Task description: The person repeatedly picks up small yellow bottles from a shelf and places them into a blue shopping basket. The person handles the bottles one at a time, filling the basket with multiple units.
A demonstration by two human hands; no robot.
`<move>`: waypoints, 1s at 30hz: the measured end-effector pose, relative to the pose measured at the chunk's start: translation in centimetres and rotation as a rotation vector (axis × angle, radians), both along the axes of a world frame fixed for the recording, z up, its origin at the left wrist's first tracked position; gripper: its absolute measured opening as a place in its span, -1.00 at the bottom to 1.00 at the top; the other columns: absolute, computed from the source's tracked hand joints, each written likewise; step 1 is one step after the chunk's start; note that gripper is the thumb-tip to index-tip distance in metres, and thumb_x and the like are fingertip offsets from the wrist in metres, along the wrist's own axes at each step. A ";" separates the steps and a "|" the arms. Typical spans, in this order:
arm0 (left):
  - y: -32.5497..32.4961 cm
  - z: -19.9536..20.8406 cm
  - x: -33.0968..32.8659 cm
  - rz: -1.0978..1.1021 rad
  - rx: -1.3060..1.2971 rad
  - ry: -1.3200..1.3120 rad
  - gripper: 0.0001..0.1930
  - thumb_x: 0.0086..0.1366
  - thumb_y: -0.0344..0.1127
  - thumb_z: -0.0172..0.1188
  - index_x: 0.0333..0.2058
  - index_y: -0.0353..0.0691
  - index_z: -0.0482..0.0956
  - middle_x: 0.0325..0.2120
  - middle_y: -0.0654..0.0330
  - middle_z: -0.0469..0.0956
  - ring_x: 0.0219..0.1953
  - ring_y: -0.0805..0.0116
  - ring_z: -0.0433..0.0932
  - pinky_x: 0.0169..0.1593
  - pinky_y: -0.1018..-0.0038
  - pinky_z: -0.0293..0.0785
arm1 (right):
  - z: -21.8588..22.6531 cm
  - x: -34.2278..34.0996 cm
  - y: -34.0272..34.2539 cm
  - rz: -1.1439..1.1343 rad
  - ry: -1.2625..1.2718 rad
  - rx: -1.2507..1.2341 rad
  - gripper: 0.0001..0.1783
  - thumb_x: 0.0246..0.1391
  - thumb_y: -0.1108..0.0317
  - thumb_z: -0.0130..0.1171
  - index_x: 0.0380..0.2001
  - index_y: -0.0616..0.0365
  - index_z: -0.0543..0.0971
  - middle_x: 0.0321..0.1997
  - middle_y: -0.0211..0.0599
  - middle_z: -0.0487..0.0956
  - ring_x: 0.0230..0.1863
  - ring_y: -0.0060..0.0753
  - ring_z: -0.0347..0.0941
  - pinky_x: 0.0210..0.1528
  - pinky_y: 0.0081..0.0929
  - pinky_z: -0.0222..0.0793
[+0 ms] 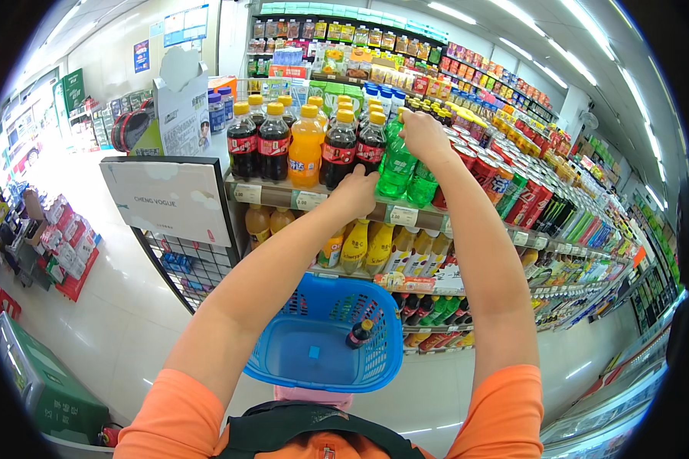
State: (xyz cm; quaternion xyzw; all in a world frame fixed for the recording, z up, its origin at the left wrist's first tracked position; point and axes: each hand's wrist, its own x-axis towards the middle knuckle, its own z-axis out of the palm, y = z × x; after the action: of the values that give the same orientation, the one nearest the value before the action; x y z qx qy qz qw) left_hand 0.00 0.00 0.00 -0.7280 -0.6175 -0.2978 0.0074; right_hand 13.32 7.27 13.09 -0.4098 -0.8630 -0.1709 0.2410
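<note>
My right hand point(426, 138) reaches over the front of the shelf with its fingers closed round the top of a green soda bottle point(397, 162). Another green bottle point(422, 186) stands beside it, partly behind my wrist. Lower and to the left, my left hand point(354, 191) is at the shelf's front edge, against the base of a cola bottle point(370, 142); the back of the hand hides most of its fingers. More cola bottles point(273, 145) with yellow caps and an orange soda bottle point(304, 149) stand in the row to the left.
Below my arms is a blue shopping basket point(325, 376) with one small dark bottle point(359, 334) lying inside. Many drink cans point(505, 172) fill the shelf to the right. A lower shelf holds yellow bottles point(379, 246). A white sign board point(168, 200) stands at the left.
</note>
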 end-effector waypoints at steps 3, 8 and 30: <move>0.0 0.3 0.7 0.043 0.000 0.034 -0.44 0.01 -0.50 0.07 0.09 -0.29 0.35 -0.15 -0.21 0.34 -0.18 -0.23 0.47 -0.07 0.16 0.44 | 0.0 1.0 0.6 0.097 0.012 0.026 -0.75 -0.01 0.33 0.22 -0.23 0.16 0.52 -0.18 -0.06 0.57 -0.05 -0.01 0.49 -0.04 -0.14 0.40; -0.1 -0.7 0.2 0.071 0.084 0.045 -0.50 -0.02 -0.51 0.10 0.00 -0.35 0.37 -0.15 -0.17 0.35 -0.12 -0.17 0.43 -0.05 0.15 0.43 | -1.6 1.1 -2.1 0.184 0.236 0.166 -0.64 0.00 0.32 0.21 -0.10 0.10 0.46 -0.11 -0.08 0.47 -0.17 0.02 0.51 -0.19 -0.13 0.46; -9.7 -33.8 6.4 -0.072 -0.708 -0.610 -0.34 0.01 -0.31 0.32 0.14 -0.20 0.35 0.10 -0.06 0.36 0.13 0.02 0.36 0.15 0.28 0.32 | -39.6 6.2 -12.1 0.048 -0.429 -0.875 -0.57 -0.16 0.37 0.24 -0.15 0.31 0.47 -0.21 0.09 0.58 -0.17 0.04 0.54 -0.16 -0.15 0.48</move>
State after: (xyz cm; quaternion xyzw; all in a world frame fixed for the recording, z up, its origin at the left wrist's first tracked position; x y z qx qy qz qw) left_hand 6.42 -9.72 -33.78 -0.5861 -0.6293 -0.2692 -0.4336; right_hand 19.53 -4.86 -26.49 -0.4083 -0.8933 0.1328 -0.1332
